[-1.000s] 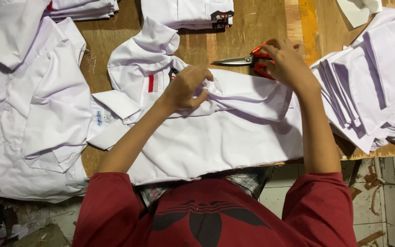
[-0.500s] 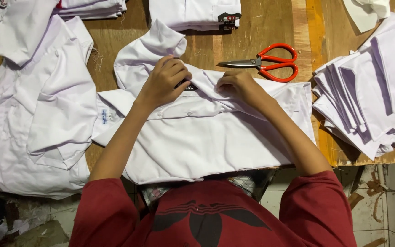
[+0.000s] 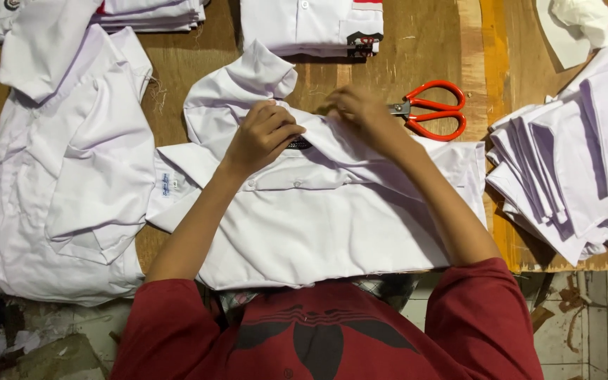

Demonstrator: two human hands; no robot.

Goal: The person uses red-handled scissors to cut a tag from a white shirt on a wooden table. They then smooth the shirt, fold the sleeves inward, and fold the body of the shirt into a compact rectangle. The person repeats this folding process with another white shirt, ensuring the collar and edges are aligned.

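both hands, left hand and right hand, fingers pinched on the white shirt collar just left of the red scissors, best keep it taut and flat.

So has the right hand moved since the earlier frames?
Yes. The right hand left the red-handled scissors, which lie on the wooden table, and shifted left onto the white shirt collar.

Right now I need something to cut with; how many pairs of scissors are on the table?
1: red-handled scissors lying on the wooden table, just beyond the right hand. Others may be hidden under the white garments.
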